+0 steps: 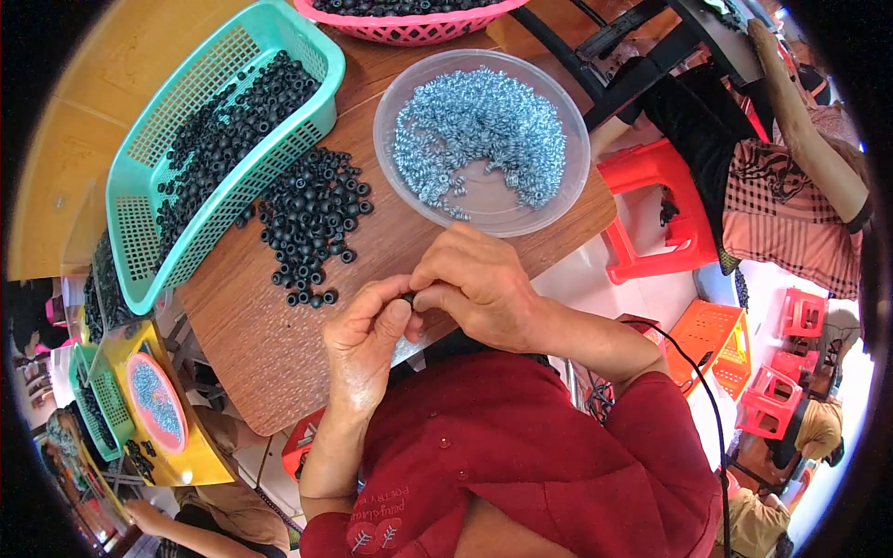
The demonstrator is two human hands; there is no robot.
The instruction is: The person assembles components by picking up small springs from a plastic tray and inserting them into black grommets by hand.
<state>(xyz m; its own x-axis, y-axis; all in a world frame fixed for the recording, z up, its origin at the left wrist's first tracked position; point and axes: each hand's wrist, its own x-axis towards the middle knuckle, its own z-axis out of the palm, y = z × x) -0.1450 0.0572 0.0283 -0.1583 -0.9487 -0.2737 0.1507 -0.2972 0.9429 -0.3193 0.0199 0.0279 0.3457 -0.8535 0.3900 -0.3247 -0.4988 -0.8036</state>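
Observation:
Between the thumb and fingers of my left hand (358, 330) is a small round black plastic piece (408, 298), mostly covered by the fingertips. My right hand (479, 284) meets it there, its thumb and fingers pinched together against the piece; whatever else they hold is hidden. Both hands are over the near edge of the brown wooden table (242, 358). Just beyond them lies a loose pile of similar black plastic pieces (312, 219), hollow and rounded. Farther right, a clear round plastic tub (484, 209) holds many small shiny coil springs (484, 121).
A teal plastic basket (139, 251) with more black pieces stands at the far left. At the far edge is a pink basket (409, 30) of black parts. Red stools (670, 223) and an orange crate (702, 344) are on the right. Other people work nearby on both sides.

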